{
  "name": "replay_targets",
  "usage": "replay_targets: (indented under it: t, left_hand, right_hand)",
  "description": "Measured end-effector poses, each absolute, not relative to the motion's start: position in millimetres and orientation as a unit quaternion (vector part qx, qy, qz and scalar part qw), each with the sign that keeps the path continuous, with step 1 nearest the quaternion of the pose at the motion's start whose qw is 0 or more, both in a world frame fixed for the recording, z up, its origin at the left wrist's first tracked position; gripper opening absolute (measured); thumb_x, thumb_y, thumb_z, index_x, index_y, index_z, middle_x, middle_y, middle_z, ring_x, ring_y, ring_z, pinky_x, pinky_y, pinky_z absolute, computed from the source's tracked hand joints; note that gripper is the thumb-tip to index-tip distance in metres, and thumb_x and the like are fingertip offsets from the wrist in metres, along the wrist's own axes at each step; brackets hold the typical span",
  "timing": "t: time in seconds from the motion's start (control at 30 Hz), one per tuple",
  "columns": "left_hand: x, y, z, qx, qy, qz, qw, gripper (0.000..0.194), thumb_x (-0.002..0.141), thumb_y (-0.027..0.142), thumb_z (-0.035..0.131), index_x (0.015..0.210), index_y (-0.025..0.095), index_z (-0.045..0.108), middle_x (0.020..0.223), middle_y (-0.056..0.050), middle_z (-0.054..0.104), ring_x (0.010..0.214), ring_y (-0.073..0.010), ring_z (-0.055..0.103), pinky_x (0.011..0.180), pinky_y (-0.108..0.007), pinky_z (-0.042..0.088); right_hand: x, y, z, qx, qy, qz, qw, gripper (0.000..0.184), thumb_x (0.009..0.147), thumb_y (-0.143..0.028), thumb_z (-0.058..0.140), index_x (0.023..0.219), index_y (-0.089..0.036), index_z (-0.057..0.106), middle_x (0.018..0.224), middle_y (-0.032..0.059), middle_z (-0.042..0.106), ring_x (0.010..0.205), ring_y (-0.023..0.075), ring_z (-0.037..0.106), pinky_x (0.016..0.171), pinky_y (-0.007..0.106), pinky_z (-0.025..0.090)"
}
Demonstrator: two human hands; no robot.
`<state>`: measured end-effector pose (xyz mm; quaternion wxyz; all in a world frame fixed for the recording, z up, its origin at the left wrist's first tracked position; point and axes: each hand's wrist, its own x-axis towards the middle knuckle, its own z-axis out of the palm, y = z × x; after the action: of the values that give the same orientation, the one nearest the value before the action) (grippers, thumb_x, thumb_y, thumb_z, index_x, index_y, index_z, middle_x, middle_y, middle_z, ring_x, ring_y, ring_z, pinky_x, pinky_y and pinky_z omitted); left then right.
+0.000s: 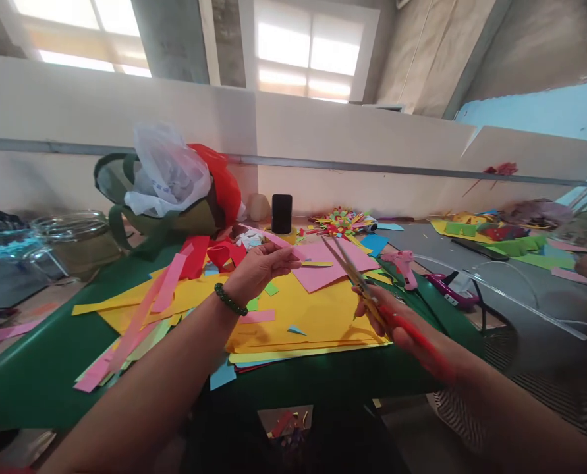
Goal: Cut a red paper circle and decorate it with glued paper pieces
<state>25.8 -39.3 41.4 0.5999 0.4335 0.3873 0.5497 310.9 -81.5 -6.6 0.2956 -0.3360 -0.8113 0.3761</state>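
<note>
My left hand [268, 263], with a dark green bead bracelet on its wrist, pinches a pink paper strip [272, 237]. A thin yellow strip [317, 264] juts out to the right of the fingertips; I cannot tell whether it is held too. In my right hand [396, 322] are scissors [345, 258] with red handles, their blades parted and pointing up and to the left. Both hands hover over a stack of yellow paper sheets [307, 322]. Behind the blades lies a pink sheet [317, 266].
A pink glue gun [402, 266] lies right of the paper. Pink strips [169, 283] spread at the left on the green table cover [41, 368]. Farther back stand a phone [282, 214], a multicoloured paper flower [345, 222] and a bag [184, 220] topped with plastic.
</note>
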Motion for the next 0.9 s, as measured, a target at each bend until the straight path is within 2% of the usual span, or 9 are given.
replay_targets:
  t: [0.1, 0.23, 0.33, 0.47, 0.9]
  left_hand:
    - [29.8, -41.6, 41.3, 0.423, 0.388, 0.55, 0.607, 0.015, 0.085, 0.014, 0.067, 0.07, 0.013, 0.064, 0.066, -0.003, 0.072, 0.064, -0.0102, 0.071, 0.062, -0.016, 0.052]
    - [31.1, -40.4, 37.2, 0.431, 0.385, 0.547, 0.605, 0.014, 0.084, 0.019, 0.069, 0.072, 0.013, 0.066, 0.071, -0.005, 0.073, 0.068, -0.0112, 0.072, 0.063, -0.017, 0.053]
    - [31.7, -38.7, 31.9, 0.452, 0.376, 0.542, 0.6, 0.015, 0.081, 0.025, 0.073, 0.076, 0.013, 0.066, 0.074, -0.006, 0.074, 0.071, -0.013, 0.072, 0.066, -0.019, 0.053]
    - [34.1, -38.0, 26.5, 0.473, 0.367, 0.536, 0.595, 0.022, 0.077, 0.031, 0.077, 0.076, 0.012, 0.066, 0.072, -0.006, 0.074, 0.071, -0.0145, 0.072, 0.07, -0.023, 0.054]
    - [39.4, -37.9, 22.8, 0.489, 0.395, 0.519, 0.579, 0.021, 0.079, 0.032, 0.074, 0.078, 0.015, 0.063, 0.074, -0.007, 0.075, 0.073, -0.0174, 0.073, 0.074, -0.028, 0.053]
  right_hand:
    - [300.3, -88.1, 2.1, -0.385, -0.838, 0.306, 0.235, 0.075, 0.084, -0.071, 0.044, 0.139, -0.019, 0.041, 0.099, 0.0101, 0.059, 0.072, 0.0193, 0.052, 0.065, 0.033, 0.047]
    - [290.1, -88.8, 0.9, -0.382, -0.859, 0.273, 0.203, 0.069, 0.086, -0.072, 0.038, 0.127, -0.017, 0.048, 0.09, 0.0075, 0.058, 0.073, 0.0196, 0.051, 0.067, 0.033, 0.045]
    - [285.8, -88.0, -1.3, -0.372, -0.862, 0.278, 0.202, 0.067, 0.087, -0.075, 0.033, 0.118, -0.018, 0.051, 0.084, 0.005, 0.057, 0.067, 0.0171, 0.047, 0.061, 0.03, 0.041]
    - [281.2, -89.0, 1.2, -0.36, -0.867, 0.279, 0.203, 0.072, 0.086, -0.079, 0.029, 0.116, -0.018, 0.051, 0.084, 0.0049, 0.056, 0.067, 0.0163, 0.045, 0.06, 0.029, 0.039]
    - [276.4, -89.3, 2.4, -0.36, -0.858, 0.301, 0.211, 0.072, 0.08, -0.086, 0.023, 0.094, -0.02, 0.049, 0.073, 0.0007, 0.049, 0.06, 0.013, 0.034, 0.053, 0.027, 0.032]
